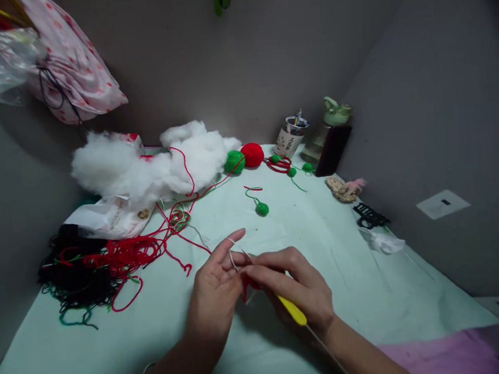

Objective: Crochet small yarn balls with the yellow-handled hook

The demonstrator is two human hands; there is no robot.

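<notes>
Near the middle of the table, my right hand (301,285) is closed around a crochet hook with a yellow handle (293,310), its thin tip pointing up and left. A small red crochet piece (250,282) is pinched in my left hand (215,290), right where the fingertips of both hands meet. White yarn (232,253) loops over the raised left index finger and runs down to the hook tip. The hands partly hide the red piece. Beyond them lies a small green ball (261,209) with a yarn tail.
White stuffing (197,154) heaps at the back left, above tangled red yarn (128,254) and black yarn (76,268). Green (235,162) and red (253,155) yarn balls, red-handled scissors (279,164), a pen cup (289,137) and a dark upright object (333,149) stand along the back.
</notes>
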